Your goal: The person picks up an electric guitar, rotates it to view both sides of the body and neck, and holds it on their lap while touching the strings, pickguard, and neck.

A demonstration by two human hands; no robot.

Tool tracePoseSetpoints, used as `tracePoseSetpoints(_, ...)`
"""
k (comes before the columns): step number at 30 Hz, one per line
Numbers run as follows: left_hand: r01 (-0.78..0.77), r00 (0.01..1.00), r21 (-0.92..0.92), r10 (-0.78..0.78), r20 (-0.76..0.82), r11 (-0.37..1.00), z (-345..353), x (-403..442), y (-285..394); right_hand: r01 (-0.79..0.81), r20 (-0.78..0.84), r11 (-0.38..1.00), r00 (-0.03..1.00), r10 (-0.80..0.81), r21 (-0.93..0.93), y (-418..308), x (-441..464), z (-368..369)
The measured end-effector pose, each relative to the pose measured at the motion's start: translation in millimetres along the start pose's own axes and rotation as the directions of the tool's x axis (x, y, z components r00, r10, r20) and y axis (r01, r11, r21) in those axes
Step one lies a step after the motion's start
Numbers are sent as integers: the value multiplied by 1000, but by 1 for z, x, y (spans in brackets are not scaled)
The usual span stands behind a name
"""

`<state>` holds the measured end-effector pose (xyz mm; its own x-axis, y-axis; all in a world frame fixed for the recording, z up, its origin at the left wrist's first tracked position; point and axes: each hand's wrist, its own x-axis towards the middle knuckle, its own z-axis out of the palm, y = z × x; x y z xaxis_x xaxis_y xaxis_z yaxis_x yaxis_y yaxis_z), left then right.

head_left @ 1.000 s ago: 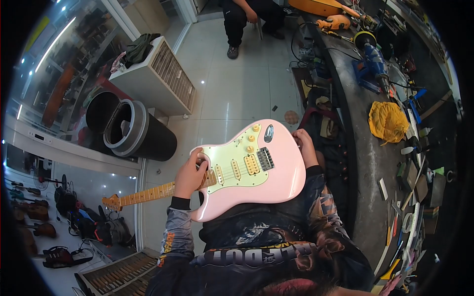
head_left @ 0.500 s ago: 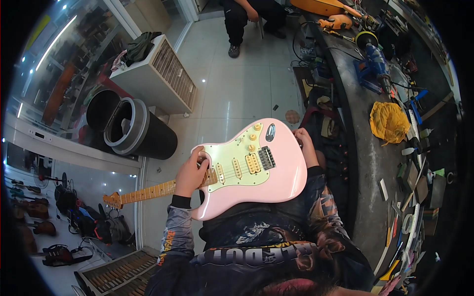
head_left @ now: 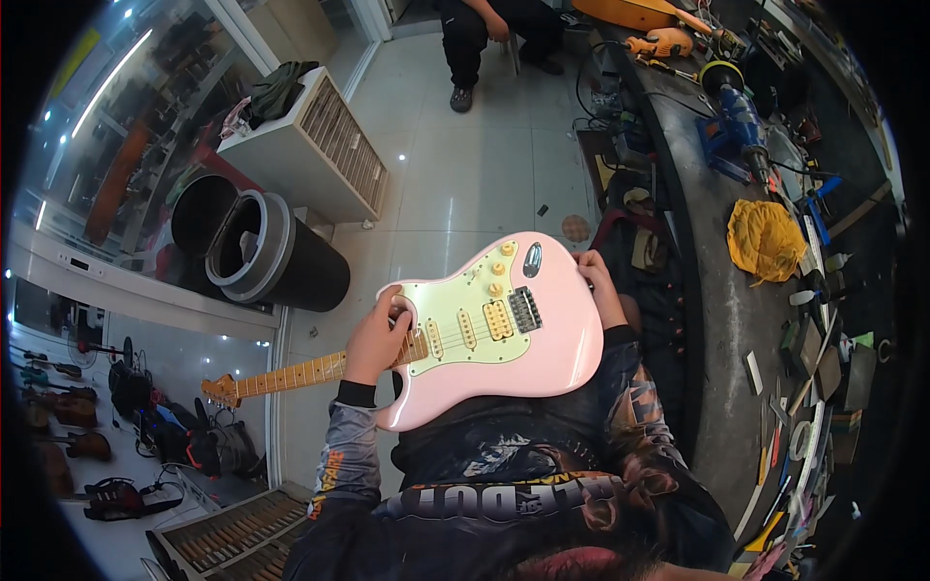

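Observation:
A pale pink electric guitar (head_left: 572, 339) with a mint-coloured pickguard (head_left: 455, 305) lies face up across my lap, its maple neck (head_left: 291, 376) pointing left. My left hand (head_left: 376, 339) is wrapped round the neck where it meets the body, thumb near the upper cutaway. At the guitar's right end, my right hand (head_left: 603, 288) grips the body's edge; some fingertips are hidden behind it. The cream knobs (head_left: 496, 271), the oval jack plate (head_left: 532, 259) and the metal bridge (head_left: 525, 309) face upward.
On the right, a long dark workbench (head_left: 712, 387) holds a yellow cloth (head_left: 765, 240), a blue power tool (head_left: 741, 126) and many hand tools. A black bin (head_left: 310, 271) and a white cabinet (head_left: 291, 145) stand left. Another person's legs (head_left: 463, 48) show at the back.

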<state>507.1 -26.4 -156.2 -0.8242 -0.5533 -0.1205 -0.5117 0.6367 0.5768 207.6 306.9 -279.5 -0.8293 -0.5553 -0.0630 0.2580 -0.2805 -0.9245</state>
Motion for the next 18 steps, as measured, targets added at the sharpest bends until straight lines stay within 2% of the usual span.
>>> tracePoseSetpoints(7, 4, 1000, -23, -4, -4, 1000, 1, 0, -4, 15, -18, 1000, 1000, -15, 11, -12, -8, 11)
tracePoseSetpoints(13, -10, 1000, -50, 9, -7, 999, 2, 1, -6, -52, 75, 995, 996, 45, 87, -5, -2, 3)
tracePoseSetpoints(18, -10, 1000, -23, 10, 0, 1000, 1, 1, -3, -14, 9, 999, 1000, 14, 34, -6, -5, 7)
